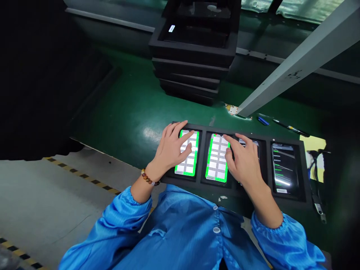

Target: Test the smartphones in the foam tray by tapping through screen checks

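Several smartphones lie face up in the recesses of a long black foam tray (pixel 203 165) along the table's front edge. My left hand (pixel 171 148) is over the leftmost smartphone (pixel 185 167), its index finger at the upper part of the lit screen and its fingers apart. Above the second smartphone (pixel 216 165), my right hand (pixel 243 159) reaches with its index finger to the top right of the screen. Both screens show white blocks with green borders. A third phone (pixel 254 143) is mostly hidden under my right hand. The rightmost phone (pixel 284 168) has a dark screen with green text lines.
A stack of black foam trays (pixel 191 52) stands at the back of the green table (pixel 129 101). A grey post (pixel 292 60) slants up at the right. Beside it lie a blue cap (pixel 263 120), a pen (pixel 292 128), yellow paper (pixel 315 144) and a dark cable (pixel 316 176).
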Demonstrator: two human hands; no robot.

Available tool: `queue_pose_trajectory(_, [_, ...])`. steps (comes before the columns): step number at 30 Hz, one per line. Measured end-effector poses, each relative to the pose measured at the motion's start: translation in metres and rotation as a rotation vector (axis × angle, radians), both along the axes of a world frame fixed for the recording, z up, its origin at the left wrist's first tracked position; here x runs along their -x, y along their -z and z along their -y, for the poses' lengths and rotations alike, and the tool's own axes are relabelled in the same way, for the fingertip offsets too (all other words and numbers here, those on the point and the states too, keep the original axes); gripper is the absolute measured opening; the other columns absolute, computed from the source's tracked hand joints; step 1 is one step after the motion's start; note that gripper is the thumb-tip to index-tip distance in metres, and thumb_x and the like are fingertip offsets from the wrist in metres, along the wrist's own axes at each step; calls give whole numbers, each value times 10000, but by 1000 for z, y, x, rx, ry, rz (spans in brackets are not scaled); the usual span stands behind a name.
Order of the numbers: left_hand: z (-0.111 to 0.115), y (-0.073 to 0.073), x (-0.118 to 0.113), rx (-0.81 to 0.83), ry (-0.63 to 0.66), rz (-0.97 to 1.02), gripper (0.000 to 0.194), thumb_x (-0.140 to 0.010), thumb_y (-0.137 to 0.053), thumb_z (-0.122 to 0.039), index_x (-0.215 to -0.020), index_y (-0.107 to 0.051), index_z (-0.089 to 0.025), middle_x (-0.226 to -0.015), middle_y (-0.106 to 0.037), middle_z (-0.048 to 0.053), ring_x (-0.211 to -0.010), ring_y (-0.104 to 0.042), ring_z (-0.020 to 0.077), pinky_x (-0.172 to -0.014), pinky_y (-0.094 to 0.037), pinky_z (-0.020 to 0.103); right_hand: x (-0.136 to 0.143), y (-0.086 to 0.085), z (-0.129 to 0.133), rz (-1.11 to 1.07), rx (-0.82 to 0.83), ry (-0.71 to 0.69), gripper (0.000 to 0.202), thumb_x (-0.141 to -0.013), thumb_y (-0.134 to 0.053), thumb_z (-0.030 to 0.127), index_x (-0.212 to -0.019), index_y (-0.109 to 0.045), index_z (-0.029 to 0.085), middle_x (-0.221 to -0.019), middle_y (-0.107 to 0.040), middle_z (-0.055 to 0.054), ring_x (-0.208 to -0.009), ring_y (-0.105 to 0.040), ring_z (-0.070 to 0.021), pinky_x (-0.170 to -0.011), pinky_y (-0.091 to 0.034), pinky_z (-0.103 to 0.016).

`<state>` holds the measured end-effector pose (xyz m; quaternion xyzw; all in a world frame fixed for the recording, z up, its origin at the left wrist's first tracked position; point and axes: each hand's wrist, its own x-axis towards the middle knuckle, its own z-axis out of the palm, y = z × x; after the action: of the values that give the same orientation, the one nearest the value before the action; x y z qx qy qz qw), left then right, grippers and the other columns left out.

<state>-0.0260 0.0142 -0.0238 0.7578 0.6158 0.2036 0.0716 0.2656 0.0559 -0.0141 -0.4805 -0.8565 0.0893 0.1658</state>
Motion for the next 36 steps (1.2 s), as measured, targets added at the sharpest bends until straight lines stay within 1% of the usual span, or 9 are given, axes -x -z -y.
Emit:
queue_pose_trajectory(6, [19,2,4,-16,-236,4,442,-1047,-546,-302,-1440,-732,-222,-1639,-547,163,-1448,-496,405,-1194,-472,645,30,2,-1,-16,8,-91,513,-1055,-464,214,-1550,-598,195,-1346,-792,-115,-1448,-527,-391,-1148,-452,-583])
queue_pose_trajectory(10, [23,4,2,-14,-275,21,440,-1059,-529,-308,-1442,-729,-221,-1628,-559,168,-1434,-501,415,-1170,-485,662,33,2,0,-16,12,-117,530,-1053,-462,210,-1566,-593,205,-1363,-783,-116,-1460,-529,-393,-1164,-446,-597])
queue_pose_trajectory(13, [21,4,2,-24,-250,25,431,-1064,-530,-319,-1429,-731,-208,-1627,-551,177,-1426,-505,412,-1168,-494,656,22,3,1,-10,17,-54,501,-1063,-455,229,-1536,-620,206,-1347,-783,-120,-1456,-542,-392,-1166,-453,-602])
queue_pose_trajectory(17, [15,3,3,-14,-119,7,431,-1052,-572,-322,-1438,-731,-212,-1661,-501,179,-1457,-486,401,-1196,-492,624,7,5,3,-31,26,14,473,-1076,-449,251,-1509,-634,211,-1348,-776,-137,-1435,-553,-390,-1150,-461,-616])
queue_pose_trajectory(20, [13,3,4,-4,-58,3,441,-1047,-590,-322,-1456,-727,-233,-1690,-469,174,-1480,-465,407,-1213,-472,641,4,6,6,-51,25,3,475,-1074,-448,252,-1504,-644,208,-1315,-779,-147,-1441,-549,-383,-1157,-458,-610])
queue_pose_trajectory(24, [17,2,4,1,-31,8,434,-1040,-597,-316,-1445,-740,-257,-1683,-494,148,-1486,-464,399,-1209,-478,636,2,7,14,-58,20,-37,504,-1049,-463,239,-1522,-636,227,-1291,-785,-137,-1433,-551,-380,-1155,-452,-600])
queue_pose_trajectory(30, [37,-1,2,19,-15,30,450,-1036,-604,-322,-1463,-728,-251,-1656,-540,131,-1466,-488,374,-1203,-499,605,-5,7,38,-48,31,-74,523,-1051,-476,220,-1558,-604,233,-1316,-786,-119,-1433,-548,-383,-1127,-461,-583])
queue_pose_trajectory(33, [53,-4,-2,26,-23,43,441,-1037,-603,-314,-1454,-734,-258,-1659,-540,125,-1465,-497,371,-1203,-498,608,-10,7,53,-54,42,-99,510,-1054,-484,205,-1551,-596,218,-1339,-786,-106,-1433,-554,-372,-1116,-472,-556])
queue_pose_trajectory(36, [72,-5,-5,27,-22,51,448,-1031,-619,-316,-1460,-733,-261,-1653,-547,129,-1472,-497,370,-1211,-495,601,-16,9,68,-66,49,-137,511,-1055,-492,189,-1558,-577,221,-1404,-766,-93,-1435,-555,-371,-1143,-458,-565])
